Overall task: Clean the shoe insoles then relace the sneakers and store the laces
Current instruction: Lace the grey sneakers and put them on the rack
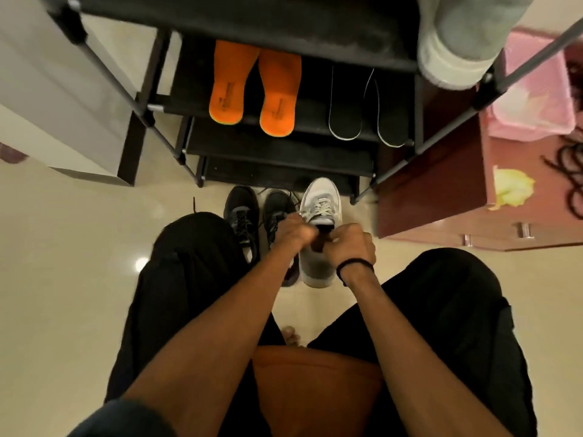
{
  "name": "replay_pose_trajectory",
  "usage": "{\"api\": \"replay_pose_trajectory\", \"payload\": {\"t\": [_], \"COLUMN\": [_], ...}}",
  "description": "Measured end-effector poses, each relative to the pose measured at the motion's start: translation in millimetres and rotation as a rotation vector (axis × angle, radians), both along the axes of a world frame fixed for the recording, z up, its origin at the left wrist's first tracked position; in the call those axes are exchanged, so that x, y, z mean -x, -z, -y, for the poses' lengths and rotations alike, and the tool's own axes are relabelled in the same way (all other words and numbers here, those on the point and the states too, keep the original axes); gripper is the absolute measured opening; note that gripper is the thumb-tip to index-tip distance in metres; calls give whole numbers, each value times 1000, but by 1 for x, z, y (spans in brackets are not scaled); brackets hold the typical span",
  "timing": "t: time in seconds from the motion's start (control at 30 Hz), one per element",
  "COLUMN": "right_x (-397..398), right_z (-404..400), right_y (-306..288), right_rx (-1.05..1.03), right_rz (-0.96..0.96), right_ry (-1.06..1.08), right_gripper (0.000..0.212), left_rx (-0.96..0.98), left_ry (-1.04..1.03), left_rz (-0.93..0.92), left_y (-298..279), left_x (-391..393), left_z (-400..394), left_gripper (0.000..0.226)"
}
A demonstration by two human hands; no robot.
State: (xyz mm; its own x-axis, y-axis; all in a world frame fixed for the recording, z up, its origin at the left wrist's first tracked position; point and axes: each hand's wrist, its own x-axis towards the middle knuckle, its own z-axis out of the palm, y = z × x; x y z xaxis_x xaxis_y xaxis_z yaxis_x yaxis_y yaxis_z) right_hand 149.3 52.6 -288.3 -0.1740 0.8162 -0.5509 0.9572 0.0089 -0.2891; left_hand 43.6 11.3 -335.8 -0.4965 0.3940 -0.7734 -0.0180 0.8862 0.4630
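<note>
Beyond my hands stands the black shoe rack (285, 152), with two orange insoles (252, 89) and two black insoles (367, 111) lying on one shelf, and a brown cabinet (441, 184) off to my right; the black sneakers (252, 216) sit on the floor just left of my left hand. Both arms reach forward between my knees over the grey sneaker (318, 234). My left hand (291, 231) and right hand (351, 246) are curled at its opening, close together, fingers seemingly pinching its tongue or lace, though I cannot tell which.
</note>
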Motion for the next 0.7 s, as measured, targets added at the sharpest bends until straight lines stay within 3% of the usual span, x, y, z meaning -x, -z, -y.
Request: {"api": "replay_pose_trajectory", "payload": {"t": [0.13, 0.2, 0.37, 0.6, 0.7], "right_x": [-18, -37, -81, -151, -176], "right_z": [26, 44, 100, 161, 181], "right_y": [-87, -122, -182, -189, -185], "right_rx": [-199, -292, -243, -119, -85], "right_rz": [-201, -353, -729, -736, -740], "right_ry": [-64, -96, -33, -125, -155], "right_gripper": [19, 30, 46, 53, 51], "left_rx": [-121, -207, -426, -448, -404], "left_ry": [115, 195, 197, 200, 215], "left_rz": [-181, -276, -430, -479, -519], "left_y": [-92, -141, -204, -221, -222], "left_x": [11, 3, -45, -118, -145], "left_z": [22, 46, 128, 217, 238], "left_gripper": [48, 43, 34, 60, 56]}}
